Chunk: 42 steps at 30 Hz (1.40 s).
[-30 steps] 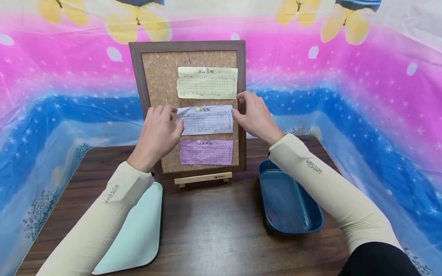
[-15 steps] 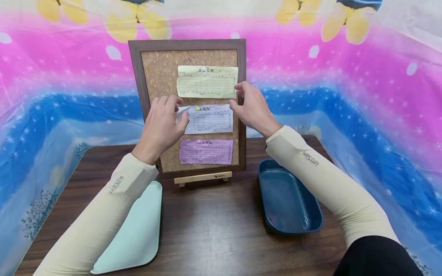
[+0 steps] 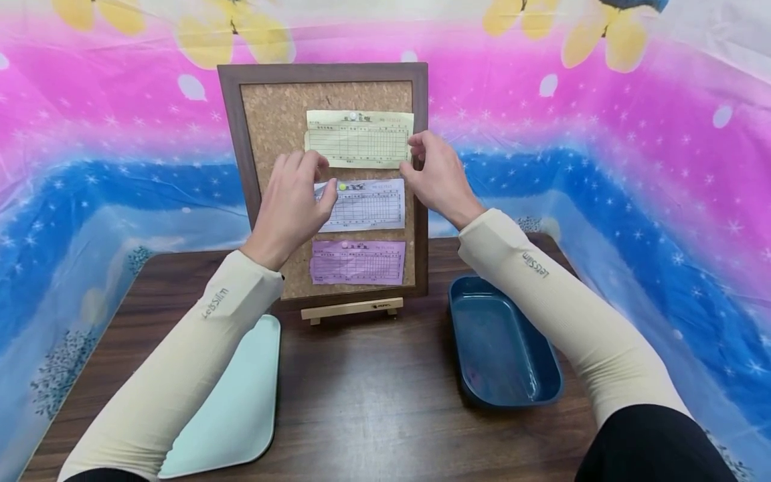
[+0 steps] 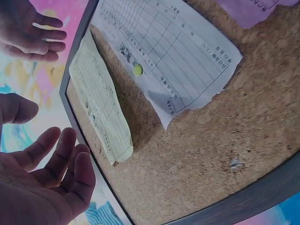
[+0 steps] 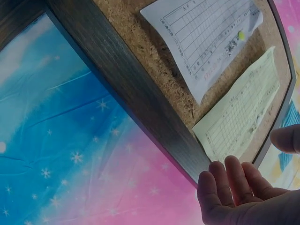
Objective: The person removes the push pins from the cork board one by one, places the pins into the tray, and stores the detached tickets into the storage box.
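Three printed slips are pinned one above another on a framed cork board point(image 3: 274, 127): a yellow slip point(image 3: 361, 142) on top, a white slip point(image 3: 370, 206) in the middle, a purple slip point(image 3: 358, 263) below. My left hand point(image 3: 293, 197) hovers in front of the white slip's left end, fingers loosely bent and holding nothing; the left wrist view shows it apart from the board. Near the yellow slip's lower right corner is my right hand point(image 3: 442, 175), its fingers relaxed with nothing between them. A green pushpin point(image 4: 138, 70) fixes the white slip.
The board leans on a small wooden easel point(image 3: 352, 309) standing on a dark wood table point(image 3: 361, 402). At the right sits a deep blue tray point(image 3: 506, 348). A pale green tray point(image 3: 235, 402) lies at the left, partly under my left forearm. Printed cloth point(image 3: 632, 167) hangs behind.
Both hands have risen along the board, from beside the white slip towards the yellow one. The left hand has also shifted right. All the slips stay pinned.
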Available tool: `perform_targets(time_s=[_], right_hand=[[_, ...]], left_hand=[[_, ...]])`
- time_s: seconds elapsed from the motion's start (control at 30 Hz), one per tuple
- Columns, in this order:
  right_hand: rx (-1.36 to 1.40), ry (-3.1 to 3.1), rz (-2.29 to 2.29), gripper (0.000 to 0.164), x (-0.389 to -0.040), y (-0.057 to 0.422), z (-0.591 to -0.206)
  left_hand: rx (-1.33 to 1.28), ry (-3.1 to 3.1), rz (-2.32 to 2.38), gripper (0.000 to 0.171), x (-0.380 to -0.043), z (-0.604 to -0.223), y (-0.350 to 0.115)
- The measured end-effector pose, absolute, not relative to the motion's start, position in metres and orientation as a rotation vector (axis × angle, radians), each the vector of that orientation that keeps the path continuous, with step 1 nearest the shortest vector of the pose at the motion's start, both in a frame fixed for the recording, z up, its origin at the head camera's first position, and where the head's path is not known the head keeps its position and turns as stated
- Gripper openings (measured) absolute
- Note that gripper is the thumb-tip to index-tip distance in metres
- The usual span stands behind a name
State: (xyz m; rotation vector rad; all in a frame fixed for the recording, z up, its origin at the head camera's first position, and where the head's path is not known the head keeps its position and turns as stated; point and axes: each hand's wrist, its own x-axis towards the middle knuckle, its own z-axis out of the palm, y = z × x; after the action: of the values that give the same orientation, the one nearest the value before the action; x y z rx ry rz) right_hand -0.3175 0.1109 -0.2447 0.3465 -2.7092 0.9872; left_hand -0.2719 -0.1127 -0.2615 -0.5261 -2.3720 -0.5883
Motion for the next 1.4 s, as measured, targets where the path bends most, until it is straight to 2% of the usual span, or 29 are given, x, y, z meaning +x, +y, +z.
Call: perform_targets(time_s=[0.3,0.87,1.4], right_hand=[[0.267,-2.722,0.974,0.044,-0.328,0.113,-0.241],[0.253,-2.717,0.969,0.043,-0.343,0.117,-0.240],[0.259,-2.699,0.989,0.043,-0.349,0.116,-0.240]], left_hand=[[-0.504,-2.407,-0.589,0.024,-0.285,-0.254,-0.107],[-0.471,-2.386,-0.600,0.024,-0.306,-0.251,-0.106],[-0.492,-2.446,-0.475,0.024,-0.321,-0.233,-0.101]])
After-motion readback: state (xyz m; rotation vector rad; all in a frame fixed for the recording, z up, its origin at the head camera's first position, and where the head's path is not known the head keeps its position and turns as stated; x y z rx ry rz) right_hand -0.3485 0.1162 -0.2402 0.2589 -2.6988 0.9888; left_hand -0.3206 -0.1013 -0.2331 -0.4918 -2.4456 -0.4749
